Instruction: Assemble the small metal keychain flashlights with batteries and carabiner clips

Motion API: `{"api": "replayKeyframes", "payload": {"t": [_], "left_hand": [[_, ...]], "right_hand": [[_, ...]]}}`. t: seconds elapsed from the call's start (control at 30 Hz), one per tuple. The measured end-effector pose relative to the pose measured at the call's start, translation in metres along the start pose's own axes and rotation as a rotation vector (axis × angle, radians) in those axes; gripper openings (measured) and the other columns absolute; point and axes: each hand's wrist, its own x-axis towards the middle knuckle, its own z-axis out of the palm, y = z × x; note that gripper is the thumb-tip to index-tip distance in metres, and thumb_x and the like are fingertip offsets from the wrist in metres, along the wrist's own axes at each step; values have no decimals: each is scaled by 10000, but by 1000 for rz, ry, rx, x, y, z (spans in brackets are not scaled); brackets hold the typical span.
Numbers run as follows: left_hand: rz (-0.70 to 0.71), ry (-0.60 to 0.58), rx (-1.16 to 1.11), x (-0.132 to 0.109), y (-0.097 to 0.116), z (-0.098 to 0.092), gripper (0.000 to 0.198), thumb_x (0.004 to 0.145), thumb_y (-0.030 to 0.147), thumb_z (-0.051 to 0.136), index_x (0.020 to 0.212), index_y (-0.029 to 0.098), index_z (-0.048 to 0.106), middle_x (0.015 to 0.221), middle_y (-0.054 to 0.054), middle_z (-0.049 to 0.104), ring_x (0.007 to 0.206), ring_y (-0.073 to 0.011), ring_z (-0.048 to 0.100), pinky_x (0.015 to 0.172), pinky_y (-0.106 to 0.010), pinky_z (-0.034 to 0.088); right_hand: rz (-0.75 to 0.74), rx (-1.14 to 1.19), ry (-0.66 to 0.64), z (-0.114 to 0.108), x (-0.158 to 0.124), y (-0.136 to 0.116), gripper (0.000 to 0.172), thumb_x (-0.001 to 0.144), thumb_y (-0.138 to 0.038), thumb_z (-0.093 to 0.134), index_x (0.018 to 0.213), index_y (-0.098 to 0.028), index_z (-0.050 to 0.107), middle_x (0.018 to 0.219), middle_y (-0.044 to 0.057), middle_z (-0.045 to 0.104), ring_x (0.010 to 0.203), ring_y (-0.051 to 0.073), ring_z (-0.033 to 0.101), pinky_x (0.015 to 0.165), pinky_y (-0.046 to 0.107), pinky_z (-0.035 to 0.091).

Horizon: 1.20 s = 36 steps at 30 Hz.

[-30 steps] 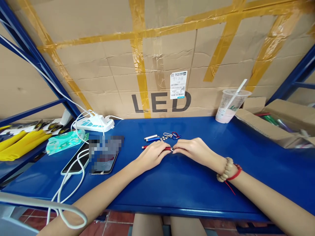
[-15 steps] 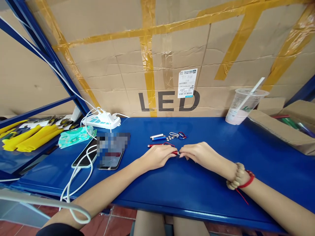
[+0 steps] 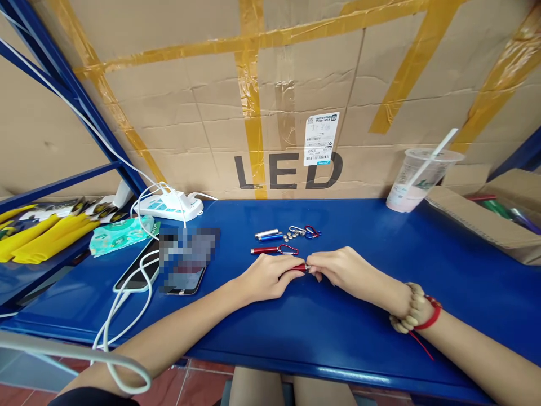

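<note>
My left hand (image 3: 270, 276) is closed around a small red keychain flashlight (image 3: 300, 267), most of it hidden by the fingers. At its silver end, the fingertips of my right hand (image 3: 336, 265) pinch together, touching the flashlight. Just beyond my left hand lies another red keychain flashlight (image 3: 264, 250) with a red carabiner clip (image 3: 289, 249). Farther back are a blue tube (image 3: 270, 238) and a silver tube (image 3: 266, 233), side by side. Several button cells (image 3: 289, 235) are scattered beside them, near silver, red and blue carabiner clips (image 3: 311, 230).
Two phones (image 3: 137, 270) with white cables lie left on the blue table (image 3: 253, 327), near a power strip (image 3: 169, 207) and a tissue pack (image 3: 122, 235). Right stand a plastic cup (image 3: 409, 186) with a straw and an open carton (image 3: 486, 225). A large cardboard box (image 3: 203, 129) stands behind.
The view has shifted slightly. My left hand has drawn a little nearer, leaving the red flashlight on the table more visible. Both hands stay on the held flashlight.
</note>
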Motion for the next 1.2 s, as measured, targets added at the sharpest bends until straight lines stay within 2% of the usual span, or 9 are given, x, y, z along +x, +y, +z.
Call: {"api": "replayKeyframes", "payload": {"t": [0.13,0.23,0.3,0.43,0.67,0.8,0.97,1.2], "left_hand": [[42,70,114,-2,1,3,240,925,243,380,981,142,590,851,-58,687,719,-143,654,624,-220,512],[80,132,245,-2,2,6,255,930,253,372,964,127,590,776,-60,677,632,-134,644,558,-215,506],[105,169,319,-2,2,7,271,936,264,359,974,122,587,767,-63,675,623,-129,648,552,-209,512],[134,196,382,0,1,6,285,943,269,345,1009,125,581,783,-65,681,654,-129,662,580,-206,532],[135,248,329,4,-1,5,235,924,250,409,1024,130,586,756,-42,678,637,-125,650,574,-202,516],[46,221,238,6,-1,6,262,936,274,380,1044,154,586,765,-30,674,650,-113,646,575,-185,500],[-20,135,204,7,-2,7,246,933,273,388,1047,173,581,873,-31,692,746,-129,660,637,-199,507],[-226,33,78,10,0,8,231,925,284,390,1015,194,583,854,-19,698,698,-134,659,631,-214,511]], "right_hand": [[22,-82,23,3,-2,-3,242,882,-123,344,738,-195,525,655,-5,646,519,96,551,478,212,274],[85,-125,51,6,-2,-5,297,922,-225,324,710,-196,529,573,5,618,457,109,516,460,235,244],[141,-40,74,8,-1,-7,343,932,-268,311,671,-196,522,516,-13,570,429,101,479,469,231,261],[223,202,101,11,1,-8,368,927,-282,318,623,-187,504,526,-35,541,448,79,443,507,205,318],[278,263,126,6,2,-10,364,926,-316,339,644,-188,528,475,-55,496,433,74,455,504,197,329],[286,260,93,0,2,-6,378,939,-362,324,699,-196,563,446,-63,510,441,80,504,530,194,351],[274,208,11,-3,2,2,369,942,-385,332,747,-208,590,457,-64,550,468,81,540,531,187,345],[222,85,25,-1,3,9,333,926,-390,389,741,-219,607,483,-60,583,486,87,554,490,194,298]]}}
